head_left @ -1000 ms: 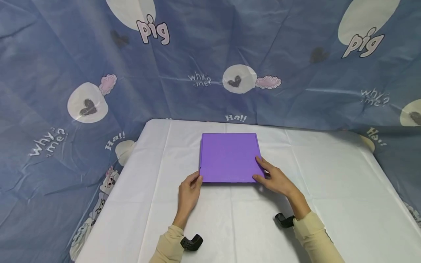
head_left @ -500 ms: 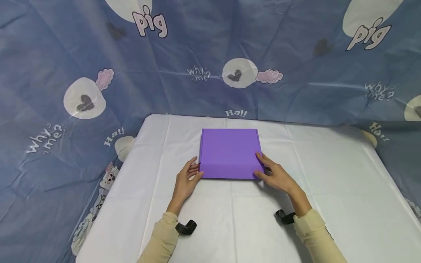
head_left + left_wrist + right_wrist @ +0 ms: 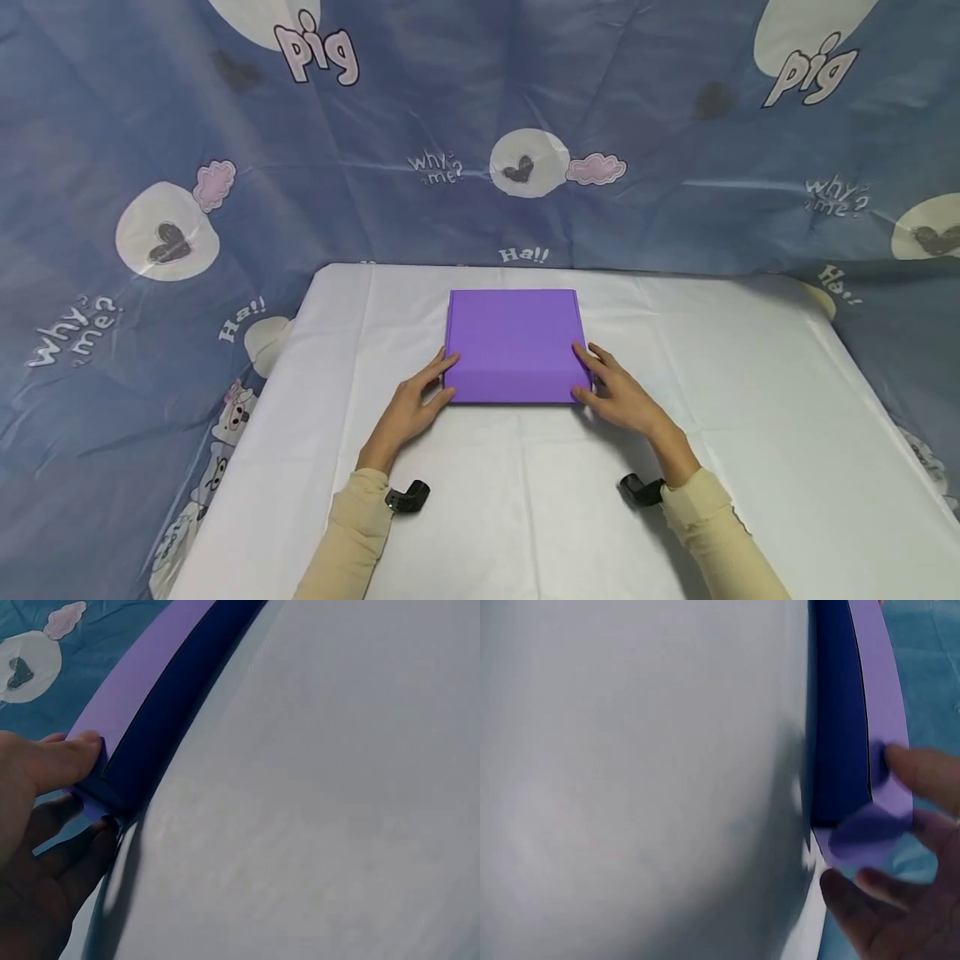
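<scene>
A flat, closed purple cardboard box (image 3: 517, 342) lies on the white cloth. My left hand (image 3: 408, 408) holds its near left corner, with the thumb at the front edge and the index finger over the top of the left side. In the left wrist view the thumb of the left hand (image 3: 45, 780) presses the corner while other fingers reach below. My right hand (image 3: 630, 400) grips the near right corner, thumb and a fingertip on the lid. The right wrist view shows the box's front wall (image 3: 844, 712) and side flap (image 3: 874, 832) beside the right hand (image 3: 907, 877).
The table is covered with a creased white cloth (image 3: 750, 400). Behind it and along the left hangs a blue printed curtain (image 3: 420, 83). Black wrist devices (image 3: 408, 497) sit at the beige sleeve cuffs.
My left hand has loosened from its pinch at the near left corner, spread, and come back onto the box's left side slightly farther up. The right hand keeps its place; the head view has shifted a little.
</scene>
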`<state>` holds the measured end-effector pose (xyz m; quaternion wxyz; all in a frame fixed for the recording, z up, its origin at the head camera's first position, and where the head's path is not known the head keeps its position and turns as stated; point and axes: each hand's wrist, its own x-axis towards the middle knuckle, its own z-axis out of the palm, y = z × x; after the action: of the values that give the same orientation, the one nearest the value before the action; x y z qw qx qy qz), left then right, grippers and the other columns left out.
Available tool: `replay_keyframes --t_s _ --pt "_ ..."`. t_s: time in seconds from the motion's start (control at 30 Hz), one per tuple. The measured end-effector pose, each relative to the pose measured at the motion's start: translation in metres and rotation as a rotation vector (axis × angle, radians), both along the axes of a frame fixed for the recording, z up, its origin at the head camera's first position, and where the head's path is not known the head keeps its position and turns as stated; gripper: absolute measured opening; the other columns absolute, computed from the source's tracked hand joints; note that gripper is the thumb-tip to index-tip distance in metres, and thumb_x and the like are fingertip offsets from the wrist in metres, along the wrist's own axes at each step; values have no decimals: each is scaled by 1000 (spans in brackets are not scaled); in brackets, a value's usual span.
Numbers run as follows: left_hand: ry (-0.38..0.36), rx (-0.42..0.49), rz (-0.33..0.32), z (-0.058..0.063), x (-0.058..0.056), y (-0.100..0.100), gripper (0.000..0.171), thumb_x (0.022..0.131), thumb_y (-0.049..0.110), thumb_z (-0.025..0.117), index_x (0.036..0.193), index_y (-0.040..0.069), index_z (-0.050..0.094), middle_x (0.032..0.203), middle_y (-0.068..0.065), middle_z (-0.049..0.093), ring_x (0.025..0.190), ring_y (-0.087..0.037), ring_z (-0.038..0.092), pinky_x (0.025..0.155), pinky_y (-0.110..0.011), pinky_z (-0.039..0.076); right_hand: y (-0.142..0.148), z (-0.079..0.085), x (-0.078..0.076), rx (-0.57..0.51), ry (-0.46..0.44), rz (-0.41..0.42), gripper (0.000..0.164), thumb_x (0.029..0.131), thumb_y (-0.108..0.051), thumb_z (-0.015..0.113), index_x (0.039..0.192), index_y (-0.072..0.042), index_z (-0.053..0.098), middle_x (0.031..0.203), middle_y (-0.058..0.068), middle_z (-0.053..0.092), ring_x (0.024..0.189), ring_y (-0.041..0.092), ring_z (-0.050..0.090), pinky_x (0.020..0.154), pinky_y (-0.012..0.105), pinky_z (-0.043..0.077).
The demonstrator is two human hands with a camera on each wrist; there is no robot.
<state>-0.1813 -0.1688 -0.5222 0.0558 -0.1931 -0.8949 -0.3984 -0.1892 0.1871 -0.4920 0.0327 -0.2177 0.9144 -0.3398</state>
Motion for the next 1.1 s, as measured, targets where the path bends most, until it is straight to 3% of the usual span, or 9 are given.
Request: replay_keyframes --t_s 0.17,0.4,0.63,0.83,0.93,1.1 --pt "-25 1 18 -3 3 1 51 88 34 53 135 34 34 145 0 27 129 -20 34 110 -37 30 -6 -3 15 -84 10 -108 69 85 -25 58 142 -16 19 130 19 33 107 31 51 89 45 47" --pt "-34 27 23 -3 2 2 51 87 33 54 135 34 34 145 1 26 130 -19 33 110 -38 30 -15 -4 28 -235 -21 -203 56 86 -18 57 133 1 34 128 20 45 113 33 50 95 41 47" --pt "-41 40 -4 -3 -1 1 51 88 33 53 136 33 33 145 -1 26 129 -23 34 109 -40 30 -18 -2 27 -133 16 -232 52 87 -19 56 132 0 38 123 17 54 103 27 59 88 39 52" --pt "-86 166 -59 -8 -3 1 52 88 19 54 136 22 35 146 -8 23 126 -26 38 97 -29 44 -22 9 30 -27 67 -227 50 85 -15 58 127 8 42 111 22 60 93 28 63 77 38 55" --pt "-114 208 -64 -10 -3 2 52 88 15 55 136 20 36 146 -9 22 124 -29 39 94 -30 46 -24 16 30 28 38 -213 50 86 -14 57 126 10 41 109 24 60 92 29 63 76 39 56" --pt "-161 202 -44 -5 -2 3 53 88 20 54 136 28 33 147 -2 21 124 -25 40 93 -26 47 -25 33 23 90 -115 -185 51 87 -16 55 128 10 39 113 24 58 96 29 62 80 39 55"
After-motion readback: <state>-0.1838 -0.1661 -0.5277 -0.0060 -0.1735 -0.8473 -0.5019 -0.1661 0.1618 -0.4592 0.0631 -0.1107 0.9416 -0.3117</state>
